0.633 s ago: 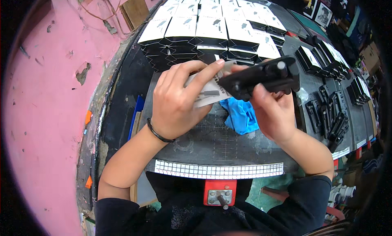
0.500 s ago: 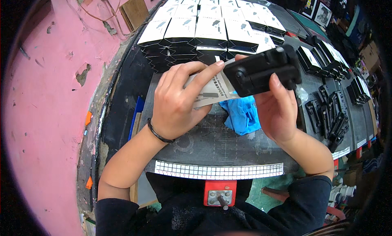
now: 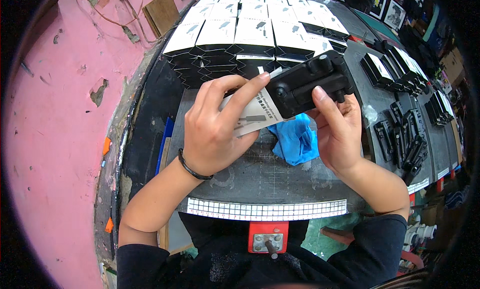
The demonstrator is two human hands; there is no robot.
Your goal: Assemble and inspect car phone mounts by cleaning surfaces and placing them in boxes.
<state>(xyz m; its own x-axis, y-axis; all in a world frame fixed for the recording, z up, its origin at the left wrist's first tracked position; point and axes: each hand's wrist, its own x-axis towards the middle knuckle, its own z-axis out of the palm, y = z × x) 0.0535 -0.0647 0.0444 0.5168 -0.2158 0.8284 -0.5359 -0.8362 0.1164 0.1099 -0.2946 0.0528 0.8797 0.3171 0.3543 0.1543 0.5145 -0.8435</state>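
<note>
My left hand (image 3: 212, 124) is wrapped round a small white-and-black carton (image 3: 261, 111), its index finger lying along the top edge by the raised flaps. Between the thumb and fingers of my right hand (image 3: 341, 136) is a black folded phone stand (image 3: 302, 89), with round hinges at its right end. The stand's left end sits in the mouth of the carton, and most of its length still shows outside. How deep it reaches is hidden by the carton wall. A crumpled blue cloth (image 3: 296, 141) lies on the table below both hands.
Stacked white-topped boxes (image 3: 255, 34) fill the table's far side. At the right are more boxes (image 3: 377, 69) and a pile of black stands (image 3: 400, 139). A gridded ruler strip (image 3: 265, 210) runs along the near edge of the dark mat (image 3: 250, 179); a pink wall (image 3: 55, 139) rises at left.
My right hand has brought the stand a little left and down, its end now in the carton mouth. The thumb has shifted along it. My left hand still grips the carton.
</note>
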